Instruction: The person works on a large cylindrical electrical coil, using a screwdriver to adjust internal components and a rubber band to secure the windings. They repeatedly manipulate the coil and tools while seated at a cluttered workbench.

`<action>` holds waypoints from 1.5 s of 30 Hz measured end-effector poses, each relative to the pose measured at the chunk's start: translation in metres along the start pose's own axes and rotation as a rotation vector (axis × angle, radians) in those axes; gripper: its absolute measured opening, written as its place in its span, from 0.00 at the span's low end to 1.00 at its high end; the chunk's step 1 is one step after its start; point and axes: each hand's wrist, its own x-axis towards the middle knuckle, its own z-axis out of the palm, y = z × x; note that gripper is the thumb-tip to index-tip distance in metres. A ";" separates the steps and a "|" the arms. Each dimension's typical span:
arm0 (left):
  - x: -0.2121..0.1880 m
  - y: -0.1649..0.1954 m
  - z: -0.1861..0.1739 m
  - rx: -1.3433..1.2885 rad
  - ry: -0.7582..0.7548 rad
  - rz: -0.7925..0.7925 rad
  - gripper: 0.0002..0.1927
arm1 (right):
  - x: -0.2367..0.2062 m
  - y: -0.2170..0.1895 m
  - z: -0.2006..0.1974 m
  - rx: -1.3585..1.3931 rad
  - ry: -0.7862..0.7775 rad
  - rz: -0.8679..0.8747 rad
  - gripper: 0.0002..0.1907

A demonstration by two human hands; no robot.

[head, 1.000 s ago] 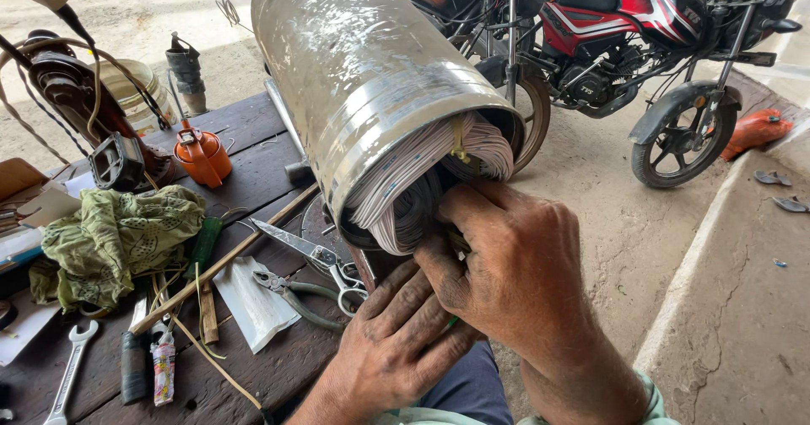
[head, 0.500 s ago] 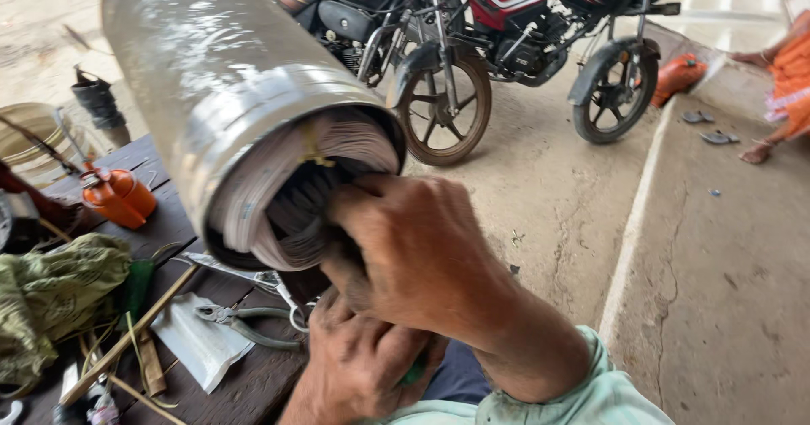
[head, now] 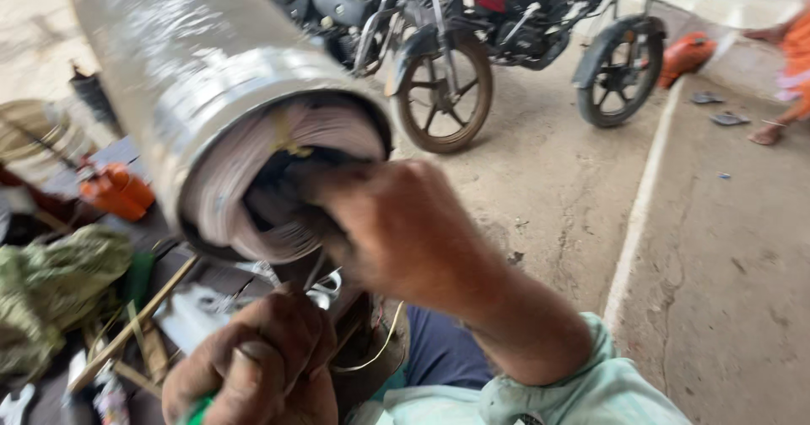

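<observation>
A big shiny metal cylinder (head: 194,79) lies tilted across the wooden bench, its open end towards me. Pale winding wire (head: 236,189) packs that end, tied with a bit of yellow cord. My right hand (head: 396,231) is at the opening: the thumb lies over the winding and the fingers reach into the dark bore, where they are hidden. My left hand (head: 253,362) sits below the cylinder's mouth, curled into a fist. A small green piece (head: 198,410) shows at its lower edge; what it is stays unclear.
On the bench at left lie an orange oil can (head: 118,193), a green cloth (head: 51,286), wooden sticks (head: 126,332) and metal hand tools (head: 325,286). Two motorcycles (head: 447,62) stand behind. Another person's foot (head: 768,134) rests at far right beyond a concrete step edge (head: 641,205).
The view has closed in on the cylinder's mouth and blurred. My left hand has risen from the bench and curled into a fist. My right hand stays at the winding.
</observation>
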 end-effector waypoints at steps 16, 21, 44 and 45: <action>0.034 0.064 -0.168 1.865 -0.312 0.101 0.13 | -0.079 0.027 0.018 0.559 0.284 0.235 0.19; 0.042 0.054 -0.211 2.219 -0.302 -0.007 0.15 | -0.089 0.050 0.023 0.720 0.231 0.245 0.14; 0.057 -0.004 -0.006 1.879 -0.387 1.025 0.16 | -0.133 0.111 0.015 1.241 -0.039 0.358 0.12; 0.056 -0.007 -0.006 1.863 -0.392 1.035 0.15 | -0.130 0.109 0.015 1.254 -0.047 0.354 0.12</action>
